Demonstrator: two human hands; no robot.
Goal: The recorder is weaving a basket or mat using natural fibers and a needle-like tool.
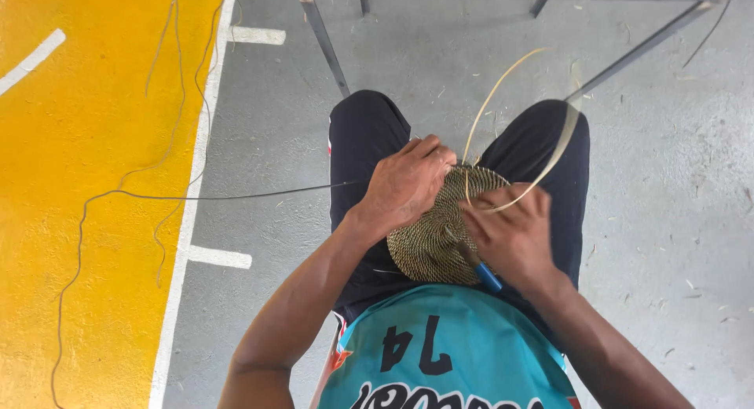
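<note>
Teal jersey (448, 350) fills the bottom edge, dark trousers (365, 138) beyond it. Woven disc (428, 240), round and tightly coiled, rests on the lap between both hands. Left hand (404, 185) lies curled over the disc's upper-left rim, fingers bent, pressing on it. Right hand (514, 232) sits on the disc's right side, closed around a blue-handled tool (479, 269) whose tip lies on the weave, and pinching a pale flat strip (554, 154) that loops up over the right knee. Thin dark strand (236, 195) runs left from the disc across grey floor (667, 205) onto yellow painted floor (86, 126). Metal table legs (323, 44) farthest out.
</note>
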